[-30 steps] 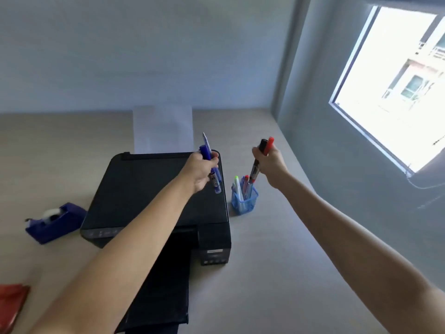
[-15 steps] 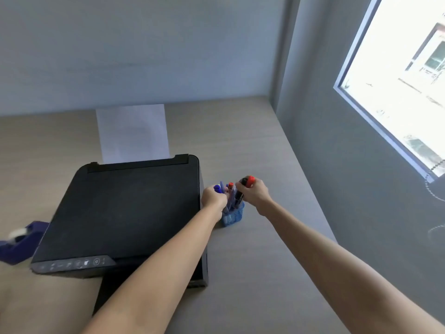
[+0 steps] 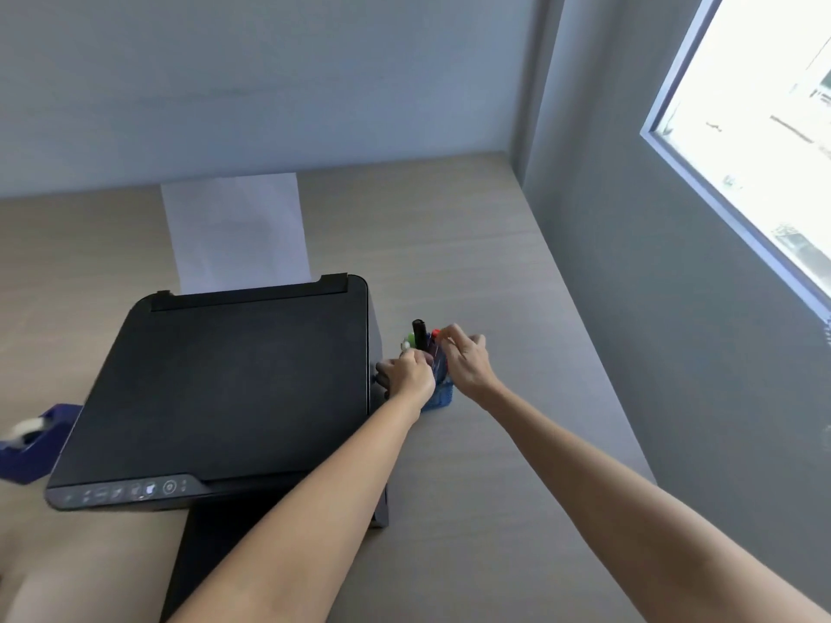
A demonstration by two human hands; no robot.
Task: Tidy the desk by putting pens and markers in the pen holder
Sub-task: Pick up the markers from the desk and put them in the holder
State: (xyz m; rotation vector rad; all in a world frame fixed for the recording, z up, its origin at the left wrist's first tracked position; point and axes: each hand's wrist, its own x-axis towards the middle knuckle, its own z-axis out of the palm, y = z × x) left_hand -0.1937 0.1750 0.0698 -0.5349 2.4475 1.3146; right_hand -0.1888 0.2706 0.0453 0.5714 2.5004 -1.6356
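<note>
Pens (image 3: 421, 335) were seen standing upright in the blue pen holder (image 3: 443, 395), set on the tabletop (image 3: 472, 245) just right of a black printer (image 3: 234, 379). Both hands were gathered at its rim: left hand (image 3: 407, 373) curled, its hold unclear; right hand (image 3: 463, 359) with fingers (image 3: 449, 330) loosely spread above the pens, gripping nothing visibly.

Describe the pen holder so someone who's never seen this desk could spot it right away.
Find the big black printer on the desk. Just off its right side, between both hands, stands the pen holder: a small translucent blue cup with markers poking out, the only upright container there.
</note>
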